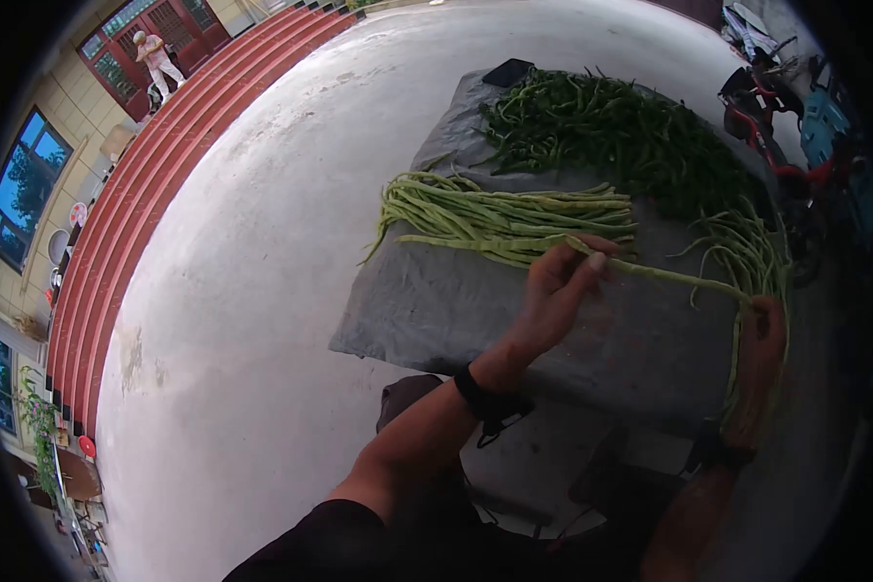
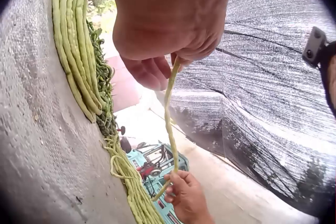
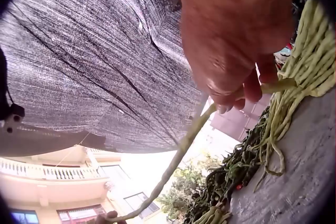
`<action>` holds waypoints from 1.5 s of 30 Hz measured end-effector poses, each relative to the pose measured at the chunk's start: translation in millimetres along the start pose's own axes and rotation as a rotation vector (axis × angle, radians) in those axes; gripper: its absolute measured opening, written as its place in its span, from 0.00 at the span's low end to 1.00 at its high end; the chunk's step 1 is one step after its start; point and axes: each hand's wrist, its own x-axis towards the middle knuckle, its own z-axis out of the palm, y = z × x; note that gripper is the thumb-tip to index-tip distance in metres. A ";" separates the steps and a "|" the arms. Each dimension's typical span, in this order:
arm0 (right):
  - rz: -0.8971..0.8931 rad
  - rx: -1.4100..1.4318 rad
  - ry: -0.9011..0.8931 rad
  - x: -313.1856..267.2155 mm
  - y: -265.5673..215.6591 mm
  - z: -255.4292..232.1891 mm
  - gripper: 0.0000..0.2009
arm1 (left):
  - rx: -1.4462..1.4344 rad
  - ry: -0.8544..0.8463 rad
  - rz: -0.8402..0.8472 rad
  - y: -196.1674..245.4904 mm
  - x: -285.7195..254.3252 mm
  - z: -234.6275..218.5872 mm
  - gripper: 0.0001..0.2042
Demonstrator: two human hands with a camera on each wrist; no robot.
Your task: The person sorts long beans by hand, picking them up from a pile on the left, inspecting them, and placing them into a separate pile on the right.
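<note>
One long pale-green bean (image 1: 669, 276) is stretched between my two hands above a grey cloth (image 1: 436, 301). My left hand (image 1: 592, 254) pinches its left end between thumb and fingers. My right hand (image 1: 755, 308) grips the other end near the cloth's right edge. In the left wrist view the bean (image 2: 169, 124) runs from the left hand (image 2: 176, 64) down to the right hand (image 2: 184, 190). In the right wrist view my right hand (image 3: 236, 100) pinches the bean (image 3: 184, 148). A laid-out row of long beans (image 1: 514, 218) lies just beyond the left hand.
A heap of dark green vegetables (image 1: 611, 131) covers the cloth's far part. Loose long beans (image 1: 747, 247) lie at the right. Scooters (image 1: 776, 136) stand beyond. Bare concrete (image 1: 262, 291) lies left, up to red steps (image 1: 165, 165) and a distant person (image 1: 155, 58). A dark shade net (image 3: 94, 50) hangs overhead.
</note>
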 end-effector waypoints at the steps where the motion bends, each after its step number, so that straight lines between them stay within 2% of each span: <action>1: 0.032 -0.019 -0.064 -2.7 -16.3 -2.4 0.07 | -0.004 0.033 0.006 5.3 0.3 -1.1 0.13; 2: 0.004 0.070 -0.074 -3.9 -14.4 2.6 0.06 | 0.039 0.059 -0.003 11.1 0.2 -3.2 0.14; 3: 0.073 0.004 -0.153 -4.5 -20.9 -0.2 0.06 | 0.068 0.081 0.010 15.4 2.2 -5.4 0.15; 5: 0.061 0.107 -0.260 -6.1 -13.0 3.6 0.06 | 0.118 0.188 -0.013 16.4 5.0 -11.4 0.17; 7: 0.075 0.206 -0.411 -7.7 -11.8 4.3 0.06 | 0.126 0.203 -0.027 18.1 7.5 -20.2 0.18; 10: 0.156 0.191 -0.555 -9.4 -22.9 1.7 0.06 | 0.087 0.229 -0.027 20.7 10.4 -22.8 0.16; 13: 0.167 0.216 -0.611 -10.5 -22.9 0.8 0.06 | 0.094 0.248 -0.048 17.4 9.2 -23.6 0.17; 25: 0.106 0.062 -0.720 -13.5 -3.7 1.3 0.06 | 0.090 0.199 -0.057 1.5 8.2 -18.8 0.17; 28: 0.169 0.091 -0.733 -13.9 -6.8 0.2 0.06 | 0.042 0.197 -0.035 -2.8 10.1 -19.9 0.16; 31: 0.136 0.087 -0.738 -15.3 -1.2 3.9 0.08 | 0.031 0.254 -0.054 -4.6 12.2 -21.5 0.16; 40: 0.051 -0.080 -0.780 -19.0 -6.6 21.3 0.12 | -0.028 0.114 -0.065 1.8 9.5 -18.9 0.14; 43: -0.011 -0.115 -0.766 -22.7 -5.6 26.8 0.12 | -0.049 0.115 -0.057 6.2 8.8 -11.1 0.14; 45: 0.022 -0.091 -0.818 -21.0 -9.9 26.9 0.11 | -0.050 0.112 -0.036 6.6 9.8 -9.7 0.14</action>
